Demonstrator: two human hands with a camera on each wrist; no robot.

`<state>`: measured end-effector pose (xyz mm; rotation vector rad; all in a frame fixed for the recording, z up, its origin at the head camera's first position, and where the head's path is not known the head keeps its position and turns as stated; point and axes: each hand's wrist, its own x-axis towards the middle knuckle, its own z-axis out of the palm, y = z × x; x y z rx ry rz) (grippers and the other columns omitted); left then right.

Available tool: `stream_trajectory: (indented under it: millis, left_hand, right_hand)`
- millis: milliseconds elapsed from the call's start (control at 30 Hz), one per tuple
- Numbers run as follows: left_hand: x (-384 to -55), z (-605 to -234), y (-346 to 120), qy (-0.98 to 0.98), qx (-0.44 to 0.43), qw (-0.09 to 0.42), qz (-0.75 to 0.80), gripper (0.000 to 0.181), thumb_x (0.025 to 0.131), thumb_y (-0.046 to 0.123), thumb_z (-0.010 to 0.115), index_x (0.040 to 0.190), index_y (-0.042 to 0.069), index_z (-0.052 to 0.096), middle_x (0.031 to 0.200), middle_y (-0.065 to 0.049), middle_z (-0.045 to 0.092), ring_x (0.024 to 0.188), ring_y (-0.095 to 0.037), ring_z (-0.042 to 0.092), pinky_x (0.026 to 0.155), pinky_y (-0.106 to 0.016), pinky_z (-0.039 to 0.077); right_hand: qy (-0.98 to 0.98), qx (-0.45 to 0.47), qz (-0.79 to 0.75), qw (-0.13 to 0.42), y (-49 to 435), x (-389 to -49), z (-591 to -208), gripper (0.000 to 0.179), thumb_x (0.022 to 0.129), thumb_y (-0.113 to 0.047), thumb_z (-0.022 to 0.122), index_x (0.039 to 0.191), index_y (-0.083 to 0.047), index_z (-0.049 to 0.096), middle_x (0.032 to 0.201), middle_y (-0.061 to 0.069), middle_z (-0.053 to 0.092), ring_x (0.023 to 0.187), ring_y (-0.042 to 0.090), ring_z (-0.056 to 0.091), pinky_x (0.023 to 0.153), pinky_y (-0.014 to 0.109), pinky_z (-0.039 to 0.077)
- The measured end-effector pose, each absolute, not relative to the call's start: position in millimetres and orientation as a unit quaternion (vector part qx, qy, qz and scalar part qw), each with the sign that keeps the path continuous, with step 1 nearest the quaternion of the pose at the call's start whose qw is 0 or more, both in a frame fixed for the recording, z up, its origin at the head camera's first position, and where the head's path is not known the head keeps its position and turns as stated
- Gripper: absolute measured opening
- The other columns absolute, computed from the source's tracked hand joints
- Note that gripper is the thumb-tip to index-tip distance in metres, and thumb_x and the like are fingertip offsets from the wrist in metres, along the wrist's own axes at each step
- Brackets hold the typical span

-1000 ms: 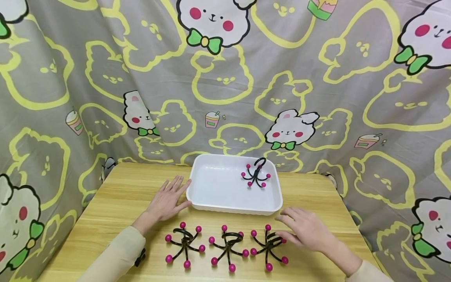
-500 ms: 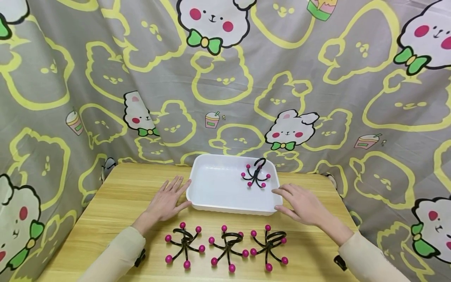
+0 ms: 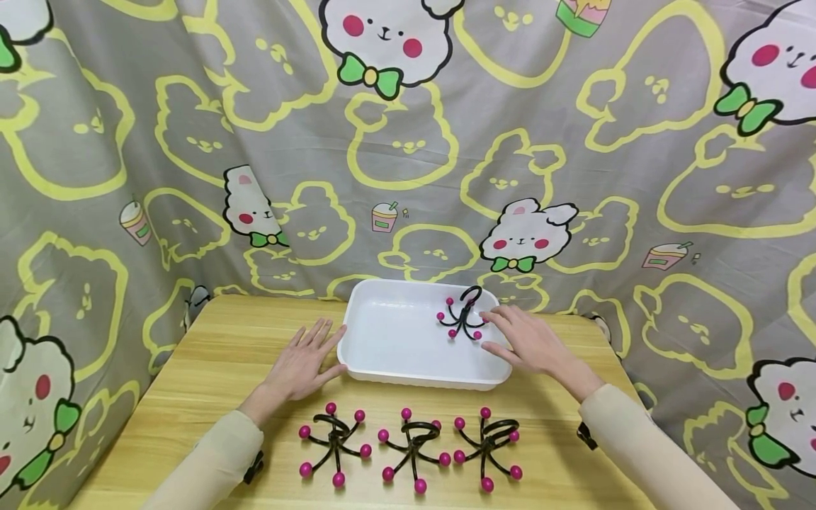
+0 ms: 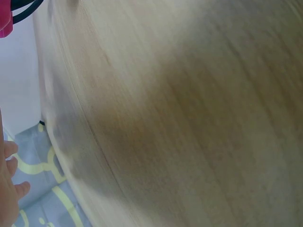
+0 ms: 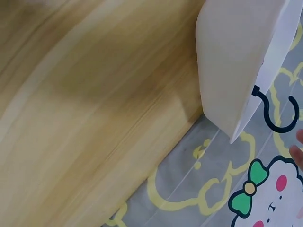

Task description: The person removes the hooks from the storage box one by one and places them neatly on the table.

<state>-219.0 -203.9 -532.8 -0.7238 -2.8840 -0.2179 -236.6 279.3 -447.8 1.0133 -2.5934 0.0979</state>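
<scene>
A white tray (image 3: 389, 340) stands toward the back of the table. My left hand (image 3: 298, 365) rests beside its left end, fingers spread and thumb at the rim. Inside the tray, at the right, is a black hook hanger (image 3: 464, 317) with curved arms tipped by pink balls. My right hand (image 3: 528, 341) reaches over the tray's right rim with fingers apart, fingertips right at that hanger's pink balls. The right wrist view shows the hanger's hook (image 5: 268, 116) above the rim, a little away from my fingertips (image 5: 297, 155). Several left-hand fingers (image 4: 10, 165) show in the left wrist view.
Three more such hangers, a left one (image 3: 334, 440), a middle one (image 3: 413, 445) and a right one (image 3: 486, 445), stand in a row on the wooden table (image 3: 223, 354) in front of the tray. A patterned grey curtain (image 3: 306, 156) encloses the back and sides.
My right hand has moved from beside the right hanger of the front row, up and leftward across the tray's right rim to the hanger inside. My left hand has stayed put.
</scene>
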Motion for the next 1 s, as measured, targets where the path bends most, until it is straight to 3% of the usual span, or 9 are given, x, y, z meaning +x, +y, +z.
stream_trajectory:
  millis: [233, 600, 1000]
  left_hand:
    - [-219, -534, -203, -0.964, -0.243, 0.083, -0.071, 0.084, 0.101, 0.065, 0.055, 0.168, 0.020, 0.030, 0.170, -0.022, 0.036, 0.161, -0.040, 0.031, 0.130, -0.064, 0.030]
    - [-220, -534, -204, -0.965, -0.242, 0.084, -0.063, 0.084, 0.101, 0.065, 0.054, 0.168, 0.021, 0.030, 0.171, -0.021, 0.035, 0.161, -0.039, 0.031, 0.130, -0.063, 0.030]
    - [-220, -536, -204, -0.964, -0.242, 0.086, -0.063, 0.084, 0.101, 0.065, 0.053, 0.168, 0.021, 0.030, 0.170, -0.021, 0.036, 0.161, -0.039, 0.031, 0.130, -0.063, 0.030]
  right_hand:
    - [-0.927, 0.335, 0.027, 0.167, 275, -259, -451, 0.062, 0.098, -0.048, 0.070, 0.147, -0.011, 0.059, 0.133, 0.016, 0.067, 0.114, 0.036, 0.069, 0.096, 0.055, 0.061]
    - [-0.944, 0.292, 0.003, 0.154, 273, -289, -454, 0.064, 0.103, -0.054, 0.061, 0.150, -0.011, 0.055, 0.133, 0.017, 0.065, 0.112, 0.033, 0.068, 0.085, 0.049, 0.064]
    - [-0.958, 0.258, 0.008, 0.126, 265, -317, -454, 0.066, 0.105, -0.057, 0.056, 0.151, -0.010, 0.055, 0.143, 0.020, 0.062, 0.128, 0.040, 0.064, 0.094, 0.058, 0.062]
